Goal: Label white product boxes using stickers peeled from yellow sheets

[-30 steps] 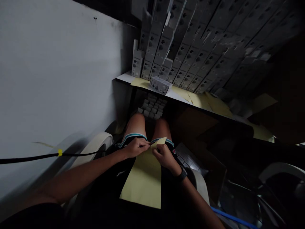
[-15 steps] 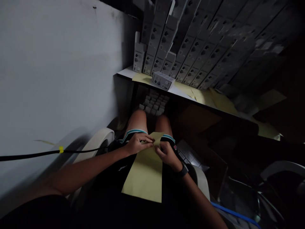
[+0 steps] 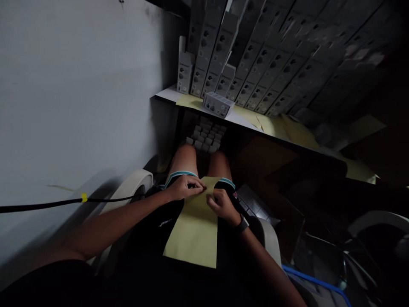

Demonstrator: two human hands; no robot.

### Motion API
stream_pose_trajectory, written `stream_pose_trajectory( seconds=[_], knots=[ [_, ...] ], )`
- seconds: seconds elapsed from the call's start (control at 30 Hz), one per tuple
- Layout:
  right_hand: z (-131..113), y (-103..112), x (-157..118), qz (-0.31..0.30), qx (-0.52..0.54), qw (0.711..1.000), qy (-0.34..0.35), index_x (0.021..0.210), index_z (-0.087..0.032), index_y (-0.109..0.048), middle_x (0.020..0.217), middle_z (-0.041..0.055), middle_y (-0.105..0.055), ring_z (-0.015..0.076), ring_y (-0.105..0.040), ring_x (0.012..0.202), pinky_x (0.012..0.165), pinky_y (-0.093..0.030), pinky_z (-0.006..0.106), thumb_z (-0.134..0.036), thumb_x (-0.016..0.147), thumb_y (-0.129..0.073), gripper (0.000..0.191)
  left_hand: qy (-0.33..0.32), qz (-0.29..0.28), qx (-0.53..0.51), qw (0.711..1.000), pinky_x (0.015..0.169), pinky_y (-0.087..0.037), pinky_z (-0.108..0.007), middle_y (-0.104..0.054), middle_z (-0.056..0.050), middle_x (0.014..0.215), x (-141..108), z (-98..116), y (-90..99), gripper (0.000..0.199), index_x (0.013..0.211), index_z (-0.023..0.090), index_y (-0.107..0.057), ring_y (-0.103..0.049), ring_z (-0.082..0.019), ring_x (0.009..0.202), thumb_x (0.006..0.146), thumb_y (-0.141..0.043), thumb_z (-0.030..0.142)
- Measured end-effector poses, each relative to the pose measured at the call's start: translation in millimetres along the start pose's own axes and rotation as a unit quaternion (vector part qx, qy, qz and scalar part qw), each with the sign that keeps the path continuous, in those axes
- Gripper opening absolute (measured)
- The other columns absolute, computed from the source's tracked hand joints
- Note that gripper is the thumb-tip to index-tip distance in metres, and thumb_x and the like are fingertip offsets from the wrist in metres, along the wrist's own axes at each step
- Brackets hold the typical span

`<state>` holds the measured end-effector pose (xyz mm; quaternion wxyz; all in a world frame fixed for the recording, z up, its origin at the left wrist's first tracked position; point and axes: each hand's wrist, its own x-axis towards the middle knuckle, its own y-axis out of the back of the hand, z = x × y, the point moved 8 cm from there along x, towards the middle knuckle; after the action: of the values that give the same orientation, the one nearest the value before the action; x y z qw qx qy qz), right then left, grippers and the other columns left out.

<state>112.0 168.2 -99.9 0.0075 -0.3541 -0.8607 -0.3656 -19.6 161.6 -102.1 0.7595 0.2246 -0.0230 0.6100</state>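
Note:
A long sheet of yellow paper (image 3: pixel 194 238) lies over my lap, its far end reaching between my knees. At the sheet's far part, my left hand (image 3: pixel 187 187) has its thumb and fingertips pinched together on the paper. My right hand (image 3: pixel 223 205), with a dark watch on the wrist, is curled over the right edge of the sheet, thumb and index finger closed. A small gap lies between the two hands. Whether anything small is between the fingertips cannot be made out.
Ahead stands a shelf (image 3: pixel 166 94) with rows of stacked printed boxes (image 3: pixel 246 89), and one box (image 3: pixel 217 105) lying at its front edge. More small white boxes (image 3: pixel 206 135) are beneath. White chair armrests (image 3: pixel 140 181) flank me; a black cable (image 3: pixel 41 208) crosses at left.
My hands have drawn slightly apart, and the far part of the sheet looks flatter between them. The view has shifted a little.

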Motion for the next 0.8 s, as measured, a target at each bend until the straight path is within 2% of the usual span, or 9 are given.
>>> stream_pose_trajectory(
  seconds=[0.2, 0.27, 0.4, 0.57, 0.8],
  knots=[
    [0.7, 0.6, 0.3, 0.003, 0.016, 1.000, 0.012, 0.066, -0.016, -0.044, 0.065, 0.0009, -0.047, 0.0107, -0.040, 0.059, 0.060, -0.030, 0.026, -0.023, 0.090, -0.044, 0.025, -0.049, 0.041, 0.040, 0.997, 0.087, -0.052, -0.025, -0.072, -0.009, 0.096, -2.1, 12.5, 2.3, 0.021, 0.086, 0.014, -0.075, -0.069, -0.014, 0.091, 0.079, -0.074, 0.033],
    [-1.0, -0.2, 0.3, 0.003, 0.022, 1.000, 0.016, 0.068, -0.016, -0.047, 0.067, 0.0017, -0.049, 0.0115, -0.042, 0.062, 0.061, -0.031, 0.026, -0.024, 0.091, -0.044, 0.024, -0.065, 0.052, 0.058, 0.995, 0.082, -0.051, -0.023, -0.070, -0.008, 0.092, -3.9, 16.8, 2.1, 0.021, 0.086, 0.014, -0.076, -0.067, -0.012, 0.086, 0.078, -0.076, 0.034],
    [-1.7, -1.0, -0.4, 0.011, 0.027, 0.999, 0.014, 0.068, -0.016, -0.045, 0.067, 0.0013, -0.048, 0.0111, -0.041, 0.062, 0.061, -0.031, 0.026, -0.024, 0.091, -0.043, 0.025, -0.074, 0.035, 0.084, 0.993, 0.073, -0.048, -0.020, -0.066, -0.006, 0.085, -5.5, 20.3, -2.2, 0.020, 0.079, 0.014, -0.076, -0.063, -0.009, 0.078, 0.085, -0.068, 0.032],
    [1.8, 0.1, -1.6, 0.025, 0.024, 0.999, 0.011, 0.065, -0.016, -0.042, 0.065, 0.0011, -0.046, 0.0108, -0.040, 0.060, 0.061, -0.031, 0.026, -0.026, 0.093, -0.044, 0.029, -0.078, 0.021, 0.105, 0.991, 0.081, -0.048, -0.021, -0.067, -0.007, 0.090, -3.4, 21.4, -3.5, 0.023, 0.088, 0.015, -0.076, -0.064, -0.010, 0.086, 0.090, -0.061, 0.032],
    [3.8, -0.5, -2.2, 0.033, 0.040, 0.999, 0.014, 0.067, -0.015, -0.046, 0.065, 0.0004, -0.046, 0.0102, -0.039, 0.060, 0.059, -0.031, 0.025, -0.025, 0.092, -0.043, 0.027, -0.093, 0.040, 0.111, 0.989, 0.077, -0.048, -0.020, -0.067, -0.005, 0.089, -5.7, 21.0, -0.3, 0.019, 0.089, 0.015, -0.075, -0.063, -0.009, 0.083, 0.088, -0.065, 0.031]
  ],
)
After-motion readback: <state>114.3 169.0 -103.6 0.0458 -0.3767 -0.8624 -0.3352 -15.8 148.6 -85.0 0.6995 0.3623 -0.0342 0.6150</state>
